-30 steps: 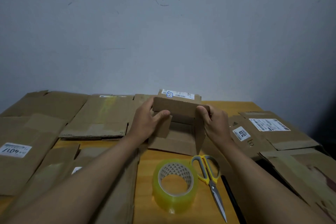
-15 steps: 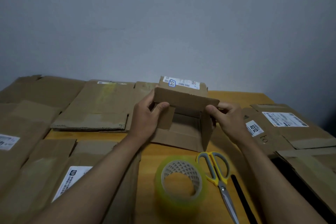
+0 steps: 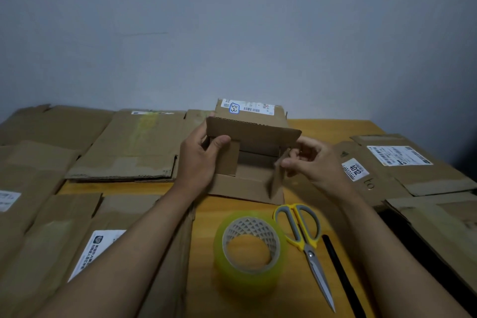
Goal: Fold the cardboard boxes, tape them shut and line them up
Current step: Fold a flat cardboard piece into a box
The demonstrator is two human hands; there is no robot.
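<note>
A: Box (image 3: 254, 142), small, brown cardboard, at the middle of the wooden table (image 3: 335, 126), open end toward the wearer, flaps out. White label with barcode on its top face.

B: Hands?

A: Left hand (image 3: 198, 160) grips the box's left side, thumb curled over the left flap. Right hand (image 3: 313, 163) pinches the right flap's edge between thumb and fingertips.

B: Tools, near side?

A: Tape roll (image 3: 250, 250), clear yellowish, standing on its flat side on the table in front of the box. Scissors (image 3: 305, 237), yellow and grey handles, closed, just right of the roll, blades toward the wearer. Black stick-like item (image 3: 340, 274) beside the blades; kind not discernible.

B: Remaining stock?

A: Flattened cartons (image 3: 129, 147), several, left of the box, some overlapping; one bears a white label. Further flat cartons (image 3: 402, 170) to the right, one label reading 1012.
</note>
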